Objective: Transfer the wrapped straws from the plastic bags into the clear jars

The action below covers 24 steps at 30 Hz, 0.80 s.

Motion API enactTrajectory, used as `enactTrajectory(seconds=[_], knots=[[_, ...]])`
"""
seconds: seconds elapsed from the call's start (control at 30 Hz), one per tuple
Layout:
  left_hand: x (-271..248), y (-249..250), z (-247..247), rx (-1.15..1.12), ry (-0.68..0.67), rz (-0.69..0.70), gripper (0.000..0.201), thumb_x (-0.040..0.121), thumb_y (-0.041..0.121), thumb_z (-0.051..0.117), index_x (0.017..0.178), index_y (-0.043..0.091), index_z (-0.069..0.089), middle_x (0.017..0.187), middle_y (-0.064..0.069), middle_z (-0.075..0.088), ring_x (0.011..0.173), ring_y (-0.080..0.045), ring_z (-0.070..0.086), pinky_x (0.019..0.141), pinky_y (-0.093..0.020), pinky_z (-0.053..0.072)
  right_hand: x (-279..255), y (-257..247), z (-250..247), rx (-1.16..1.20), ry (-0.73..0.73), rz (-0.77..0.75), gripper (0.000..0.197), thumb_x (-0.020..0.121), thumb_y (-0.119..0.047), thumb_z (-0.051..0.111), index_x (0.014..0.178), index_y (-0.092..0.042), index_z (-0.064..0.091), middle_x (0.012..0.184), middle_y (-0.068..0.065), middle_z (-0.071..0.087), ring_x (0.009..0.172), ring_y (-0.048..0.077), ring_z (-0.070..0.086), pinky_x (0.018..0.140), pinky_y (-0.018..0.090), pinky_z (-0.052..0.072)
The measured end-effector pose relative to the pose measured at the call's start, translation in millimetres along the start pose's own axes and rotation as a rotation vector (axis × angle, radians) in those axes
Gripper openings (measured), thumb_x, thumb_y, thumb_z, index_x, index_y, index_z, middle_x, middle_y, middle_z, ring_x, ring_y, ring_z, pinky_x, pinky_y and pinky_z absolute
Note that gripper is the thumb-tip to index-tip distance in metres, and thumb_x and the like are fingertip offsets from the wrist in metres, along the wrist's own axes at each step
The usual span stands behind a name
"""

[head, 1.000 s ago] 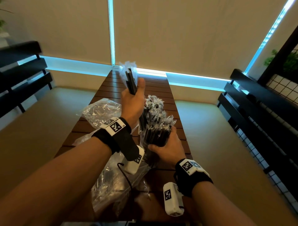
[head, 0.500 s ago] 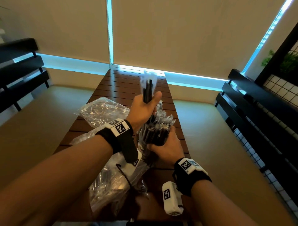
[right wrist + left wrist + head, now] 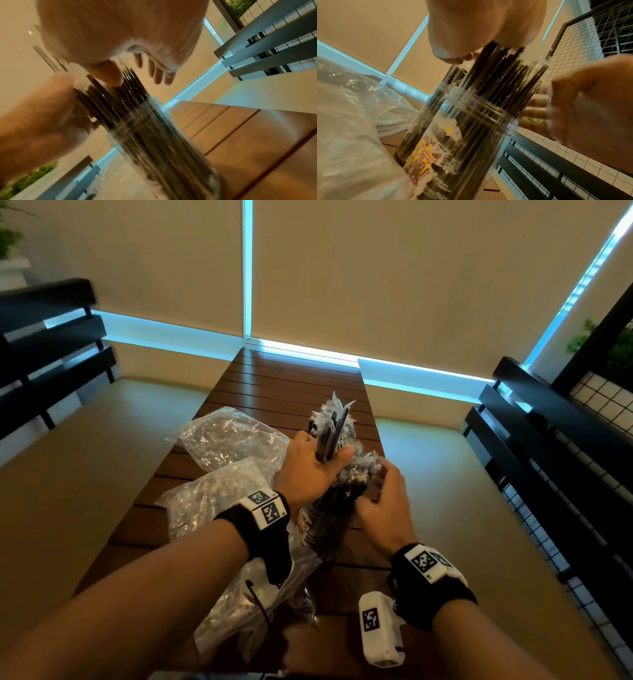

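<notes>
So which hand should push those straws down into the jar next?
Probably the left hand: it already grips a few wrapped straws above the near jar. The right hand holds nothing, fingers spread beside the straw tops, so it could steady them.

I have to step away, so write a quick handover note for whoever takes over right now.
Left hand: grips a small bunch of wrapped straws, lowering it into the near jar.
Right hand: fingers spread, open beside the straws standing in that jar, no grip on anything.
Two clear jars stand on the wooden table; the far jar also holds straws.
Done: both jars look nearly full.
Left: seat this bunch. Plastic bags lie to the left; one nearer you still shows dark straws inside.
</notes>
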<state>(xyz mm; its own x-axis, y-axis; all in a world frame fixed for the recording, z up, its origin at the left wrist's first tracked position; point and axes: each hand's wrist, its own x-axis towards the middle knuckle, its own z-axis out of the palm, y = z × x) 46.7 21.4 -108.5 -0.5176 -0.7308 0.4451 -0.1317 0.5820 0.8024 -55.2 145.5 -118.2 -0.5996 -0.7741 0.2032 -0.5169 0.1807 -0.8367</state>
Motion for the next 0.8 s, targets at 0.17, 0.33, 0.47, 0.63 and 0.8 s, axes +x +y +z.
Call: enactTrajectory(seconds=[0.17,0.33,0.47,0.63,0.8], knots=[[-1,-5,5,-0.019,-0.059,-0.034,0.055,0.088,0.068,0.052,0.061,0.02,0.052,0.064,-0.003,0.058,0.071,-0.023,0.055,0.065,-0.043,0.05,6,-76,-14,0.027,0.327,-0.397,0.042,0.088,-0.02,0.046,0.13,-0.016,0.048,0.126,0.0,0.047,0.113,0.011,0.049,0.093,0.025,0.043],[-5,-15,5,0.093,-0.06,-0.064,0.017,0.089,0.044,0.055,0.092,0.027,0.054,0.094,-0.008,0.066,0.091,-0.023,0.06,0.072,-0.045,0.056,17,-113,-1,-0.272,0.059,-0.646,0.046,0.1,-0.026,0.037,0.141,-0.01,0.046,0.144,0.005,0.045,0.131,0.015,0.043,0.107,0.022,0.034],[-11,-12,-8,0.108,-0.142,-0.093,0.011,0.081,0.041,0.048,0.072,0.037,0.054,0.088,-0.007,0.062,0.076,-0.023,0.06,0.063,-0.035,0.051,20,-90,7,-0.461,-0.067,-0.612,0.042,0.103,-0.027,0.034,0.138,-0.011,0.051,0.142,0.004,0.051,0.128,0.017,0.048,0.103,0.016,0.028],[-24,-8,-21,0.003,-0.215,-0.176,0.032,0.082,0.03,0.048,0.102,0.009,0.062,0.099,-0.01,0.065,0.087,-0.026,0.063,0.076,-0.039,0.054,13,-79,11,-0.553,-0.157,-0.592,0.036,0.103,-0.028,0.036,0.13,-0.012,0.054,0.127,0.002,0.056,0.106,0.018,0.058,0.088,0.027,0.045],[-26,-30,-31,0.046,-0.391,-0.162,0.044,0.07,0.028,0.078,0.106,0.027,0.052,0.104,0.002,0.057,0.091,-0.014,0.057,0.076,-0.033,0.056,9,-67,19,-0.718,-0.184,-0.576,0.034,0.102,-0.03,0.033,0.118,-0.016,0.059,0.115,0.0,0.061,0.098,0.016,0.058,0.094,0.03,0.039]])
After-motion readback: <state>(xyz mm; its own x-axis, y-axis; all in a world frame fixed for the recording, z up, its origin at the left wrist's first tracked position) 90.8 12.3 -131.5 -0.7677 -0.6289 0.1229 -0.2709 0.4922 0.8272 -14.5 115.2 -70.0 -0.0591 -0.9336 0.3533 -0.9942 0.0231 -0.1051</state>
